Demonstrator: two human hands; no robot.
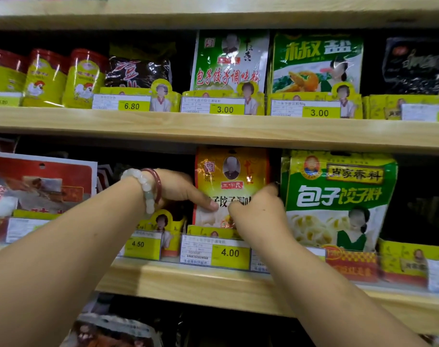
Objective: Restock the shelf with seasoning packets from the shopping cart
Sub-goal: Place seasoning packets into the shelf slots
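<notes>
Both hands [180,189] [258,209] hide the orange packet's [232,171] lower text.

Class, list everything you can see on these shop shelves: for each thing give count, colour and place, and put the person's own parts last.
Red-lidded yellow jars: three, upper shelf, left.
Dark packet: one, black with red, upper shelf, right of the jars.
Green-and-white packet: one, upper shelf, centre.
Green packet: one, upper shelf, right of centre.
Black packet: one, upper shelf, far right.
Orange-yellow seasoning packet: one, middle shelf, centre, held at both sides.
Large green packet: one, middle shelf, right.
Red-and-white packet: one, middle shelf, left.
Yellow price tags: several, shelf edges.
Bracelets: two, white beads and red, left wrist.
Left hand: holds packet's left edge.
Right hand: holds packet's right edge.
</notes>
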